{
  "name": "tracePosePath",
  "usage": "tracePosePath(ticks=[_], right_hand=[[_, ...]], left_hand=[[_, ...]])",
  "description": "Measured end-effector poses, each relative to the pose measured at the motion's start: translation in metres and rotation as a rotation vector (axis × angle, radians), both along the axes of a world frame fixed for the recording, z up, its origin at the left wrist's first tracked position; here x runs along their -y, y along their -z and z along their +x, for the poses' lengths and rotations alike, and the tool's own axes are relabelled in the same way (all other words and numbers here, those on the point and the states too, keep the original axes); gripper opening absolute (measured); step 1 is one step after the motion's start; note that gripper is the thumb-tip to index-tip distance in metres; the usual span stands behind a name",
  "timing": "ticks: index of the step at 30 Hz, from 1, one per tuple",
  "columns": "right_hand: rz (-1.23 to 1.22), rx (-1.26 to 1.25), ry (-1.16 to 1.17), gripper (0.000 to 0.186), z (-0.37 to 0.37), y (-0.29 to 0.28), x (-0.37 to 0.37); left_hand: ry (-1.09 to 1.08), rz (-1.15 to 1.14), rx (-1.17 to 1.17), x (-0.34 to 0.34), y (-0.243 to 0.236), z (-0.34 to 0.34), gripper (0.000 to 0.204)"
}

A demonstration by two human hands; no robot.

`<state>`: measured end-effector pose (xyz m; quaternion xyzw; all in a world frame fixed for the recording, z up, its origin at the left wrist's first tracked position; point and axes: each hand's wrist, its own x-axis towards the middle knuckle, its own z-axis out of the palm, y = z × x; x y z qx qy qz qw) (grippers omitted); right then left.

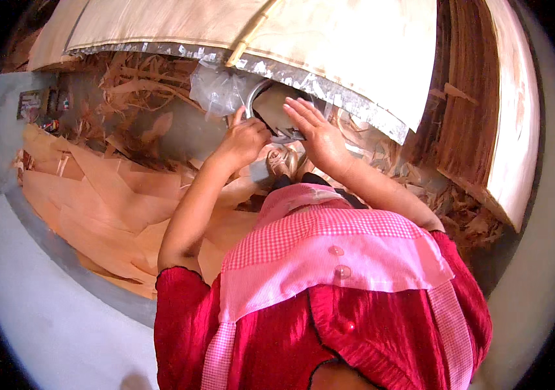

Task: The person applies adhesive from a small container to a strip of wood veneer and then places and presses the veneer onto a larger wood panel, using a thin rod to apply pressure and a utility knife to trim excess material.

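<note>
My left hand (pixel 246 133) has its fingers curled at the left edge of a round metal-rimmed object (pixel 257 92), perhaps a basin, under the edge of the pale wood sheets. My right hand (pixel 313 133) is held out with straightened fingers over the object's right part; whether they touch it I cannot tell. A crumpled clear plastic bag (pixel 216 91) lies just left of the object. A bamboo stick (pixel 238 47) lies across the pale sheets (pixel 355 39) above my hands.
Loose orange-brown veneer sheets (pixel 102 201) cover the floor on the left, with tangled shreds (pixel 141 84) behind. Stacked veneer (pixel 466 123) stands at the right. Grey ledges or walls (pixel 43 292) border both sides; small items (pixel 34 104) sit at the far left.
</note>
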<state>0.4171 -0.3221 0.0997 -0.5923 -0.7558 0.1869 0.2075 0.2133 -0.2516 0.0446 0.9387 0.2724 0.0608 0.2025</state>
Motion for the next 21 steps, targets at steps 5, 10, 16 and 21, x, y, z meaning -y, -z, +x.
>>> tracePosePath(ticks=[5,10,16,21], right_hand=[[-0.281,-0.227,-0.037,0.037,-0.008,0.020,-0.004],[-0.759,-0.536,0.182,0.022,-0.008,0.058,-0.005],[-0.669,-0.527,0.177,0.026,-0.002,0.066,-0.006],[-0.077,-0.242,0.286,0.038,-0.010,0.058,-0.009]], left_hand=[[0.098,-0.076,0.095,0.001,0.001,-0.007,0.011],[-0.876,-0.994,0.376,0.001,0.002,-0.013,0.015],[-0.553,-1.039,0.429,0.010,0.009,0.015,0.024],[-0.807,-0.494,0.151,-0.008,0.051,0.046,0.012]])
